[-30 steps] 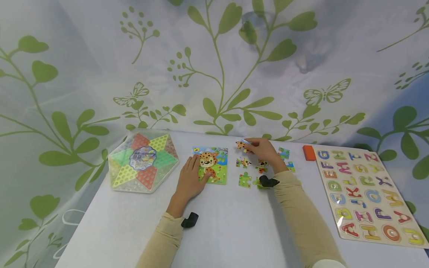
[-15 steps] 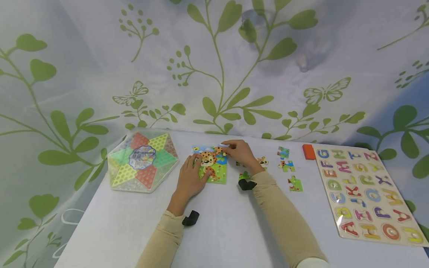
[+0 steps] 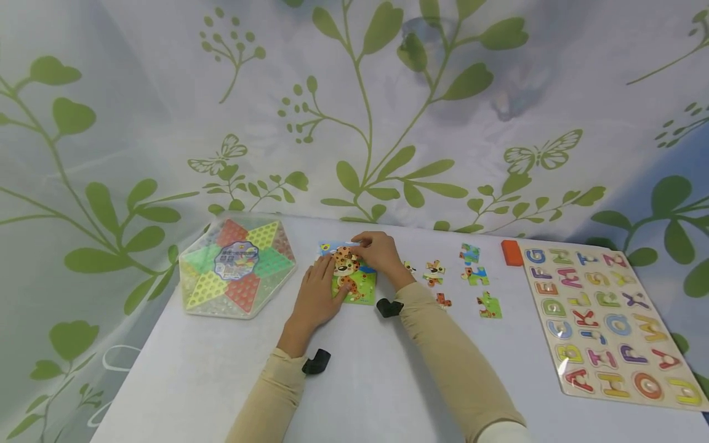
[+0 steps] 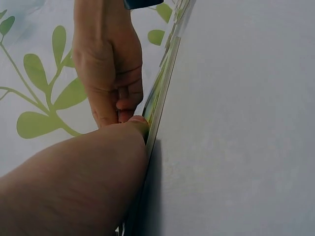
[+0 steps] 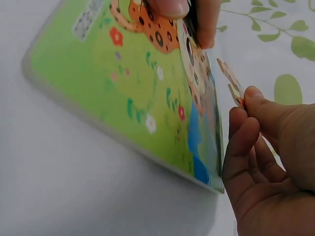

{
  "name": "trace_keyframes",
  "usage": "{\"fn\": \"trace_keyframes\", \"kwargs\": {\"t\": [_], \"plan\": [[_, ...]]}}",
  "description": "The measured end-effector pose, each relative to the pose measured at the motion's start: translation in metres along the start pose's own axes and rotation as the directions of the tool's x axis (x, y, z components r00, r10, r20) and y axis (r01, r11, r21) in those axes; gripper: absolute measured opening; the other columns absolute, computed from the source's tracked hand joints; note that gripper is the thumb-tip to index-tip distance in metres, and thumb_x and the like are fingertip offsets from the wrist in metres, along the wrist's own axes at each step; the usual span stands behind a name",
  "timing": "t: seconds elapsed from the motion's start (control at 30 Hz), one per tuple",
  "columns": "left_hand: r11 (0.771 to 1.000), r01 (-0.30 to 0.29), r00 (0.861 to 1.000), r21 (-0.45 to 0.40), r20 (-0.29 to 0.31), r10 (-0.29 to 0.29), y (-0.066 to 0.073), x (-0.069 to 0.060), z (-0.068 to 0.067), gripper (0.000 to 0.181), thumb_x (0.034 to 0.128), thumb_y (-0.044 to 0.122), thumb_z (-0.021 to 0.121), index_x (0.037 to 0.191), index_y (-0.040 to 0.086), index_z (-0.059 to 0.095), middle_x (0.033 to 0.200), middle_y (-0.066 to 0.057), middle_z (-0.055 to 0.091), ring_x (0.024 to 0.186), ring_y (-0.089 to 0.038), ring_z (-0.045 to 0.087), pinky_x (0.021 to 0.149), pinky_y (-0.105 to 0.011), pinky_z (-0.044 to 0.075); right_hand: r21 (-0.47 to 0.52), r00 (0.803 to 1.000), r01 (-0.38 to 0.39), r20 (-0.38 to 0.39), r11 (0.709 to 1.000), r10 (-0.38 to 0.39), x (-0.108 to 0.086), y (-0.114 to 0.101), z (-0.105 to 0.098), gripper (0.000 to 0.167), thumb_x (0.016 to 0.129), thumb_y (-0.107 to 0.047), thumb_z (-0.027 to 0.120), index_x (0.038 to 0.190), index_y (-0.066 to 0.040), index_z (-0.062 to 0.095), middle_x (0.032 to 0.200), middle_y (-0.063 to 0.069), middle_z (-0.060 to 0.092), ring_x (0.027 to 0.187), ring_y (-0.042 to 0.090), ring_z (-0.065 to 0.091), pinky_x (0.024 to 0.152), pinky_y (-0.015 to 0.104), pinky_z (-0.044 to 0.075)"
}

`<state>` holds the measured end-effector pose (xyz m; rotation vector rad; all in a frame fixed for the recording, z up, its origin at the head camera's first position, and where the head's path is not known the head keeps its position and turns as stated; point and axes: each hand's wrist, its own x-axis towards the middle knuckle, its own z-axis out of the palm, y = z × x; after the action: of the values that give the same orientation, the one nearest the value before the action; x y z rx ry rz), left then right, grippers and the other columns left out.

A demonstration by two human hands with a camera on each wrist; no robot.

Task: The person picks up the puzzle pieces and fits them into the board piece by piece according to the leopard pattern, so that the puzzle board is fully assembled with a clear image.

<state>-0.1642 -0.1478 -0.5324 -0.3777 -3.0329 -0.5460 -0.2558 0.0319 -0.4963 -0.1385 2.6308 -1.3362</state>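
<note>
The leopard picture board (image 3: 361,289) lies on the white table, its lower left edge under the left hand (image 3: 317,296), whose extended fingers and thumb rest on it. Over the board's upper part, the right hand (image 3: 382,255) pinches a small jigsaw piece. In the right wrist view this piece (image 5: 231,81) stands on edge between thumb and fingers of the right hand (image 5: 275,162), just off the board (image 5: 142,113). The left wrist view shows the left hand (image 4: 83,172) at the board's edge, with the right hand (image 4: 110,64) beyond it.
Several loose jigsaw pieces (image 3: 490,306) lie right of the board. Farther right are a red block (image 3: 511,253) and a wooden alphabet board (image 3: 605,298). A hexagonal star game board (image 3: 235,264) lies at the left, and a leaf-patterned curtain (image 3: 249,117) hangs behind the table.
The right hand has moved left with its jigsaw piece, from above the loose pieces to over the picture board. The left hand has stayed on the board.
</note>
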Motion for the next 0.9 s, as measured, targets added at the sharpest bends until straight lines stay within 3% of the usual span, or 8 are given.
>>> {"fn": "trace_keyframes", "kwargs": {"t": [0.27, 0.63, 0.9], "plan": [[1.000, -0.006, 1.000, -0.030, 0.003, 0.006, 0.002, -0.001, -0.004, 0.074, 0.1035, 0.046, 0.055, 0.160, 0.005, 0.031, 0.168, -0.017, 0.028, 0.157, -0.036, 0.024, 0.126, -0.056, 0.023, -0.114, 0.999, 0.029, -0.012, 0.993, -0.030, 0.000, -0.007, 0.011, 0.027, 0.095, -0.031, 0.074, 0.118, -0.017, 0.078, 0.108, 0.006, 0.075, 0.099, 0.023, 0.069, 0.083, 0.039, 0.059], [1.000, -0.005, 0.999, 0.004, 0.033, 0.005, 0.000, -0.002, -0.001, 0.068, 0.1052, 0.048, 0.050, 0.162, 0.016, 0.031, 0.170, -0.016, 0.021, 0.158, -0.036, 0.019, 0.126, -0.057, 0.021, -0.188, 0.997, 0.069, -0.012, 0.980, -0.073, -0.003, -0.013, 0.018, 0.028, 0.097, -0.028, 0.072, 0.120, -0.014, 0.077, 0.114, 0.007, 0.075, 0.103, 0.023, 0.071, 0.085, 0.038, 0.060], [1.000, 0.003, 0.999, -0.007, 0.048, -0.002, 0.000, 0.000, -0.002, 0.068, 0.1049, 0.047, 0.050, 0.162, 0.017, 0.031, 0.171, -0.015, 0.019, 0.159, -0.034, 0.017, 0.127, -0.057, 0.020, -0.245, 0.993, 0.096, -0.043, 0.965, -0.110, -0.004, -0.012, 0.018, 0.025, 0.095, -0.029, 0.075, 0.112, -0.012, 0.080, 0.121, 0.011, 0.068, 0.116, 0.030, 0.064, 0.102, 0.046, 0.054]]}}
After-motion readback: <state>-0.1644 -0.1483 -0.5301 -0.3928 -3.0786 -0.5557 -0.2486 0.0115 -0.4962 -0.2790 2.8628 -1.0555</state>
